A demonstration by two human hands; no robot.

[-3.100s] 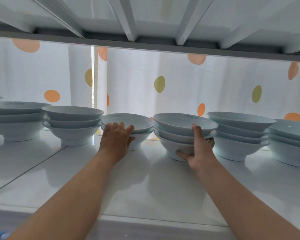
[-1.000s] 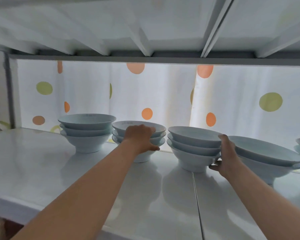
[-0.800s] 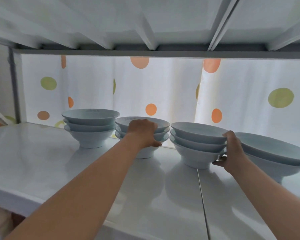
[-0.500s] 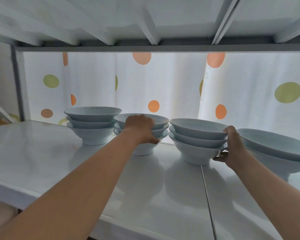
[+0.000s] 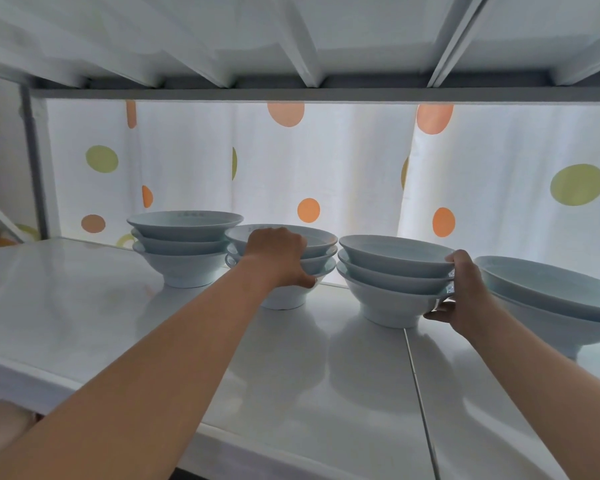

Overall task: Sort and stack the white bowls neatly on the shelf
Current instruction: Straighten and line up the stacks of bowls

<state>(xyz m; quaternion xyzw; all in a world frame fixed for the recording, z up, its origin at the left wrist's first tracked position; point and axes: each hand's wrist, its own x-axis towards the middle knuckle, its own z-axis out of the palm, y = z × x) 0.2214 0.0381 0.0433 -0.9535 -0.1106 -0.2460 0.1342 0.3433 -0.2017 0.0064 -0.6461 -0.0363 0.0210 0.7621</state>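
Several stacks of white bowls stand along the back of a white shelf (image 5: 70, 306). My left hand (image 5: 278, 258) grips the near rims of the second stack (image 5: 321, 251), three bowls high, with the thumb under the lowest rim. My right hand (image 5: 465, 289) grips the right side of the third stack (image 5: 388, 271), also three bowls, fingers on the top rim and thumb below. An untouched stack of three bowls (image 5: 184, 244) stands at the far left. A stack of wider bowls (image 5: 551, 299) sits just right of my right hand.
A white curtain with orange and green dots (image 5: 326, 174) hangs behind the bowls. The upper shelf's underside with ribs (image 5: 305, 46) is close overhead. A grey upright post (image 5: 37, 168) marks the left end. A seam (image 5: 420, 393) runs across the shelf surface.
The view has drifted slightly leftward and closer over the last second. Both hands keep the same holds on their stacks, which have barely shifted on the shelf.
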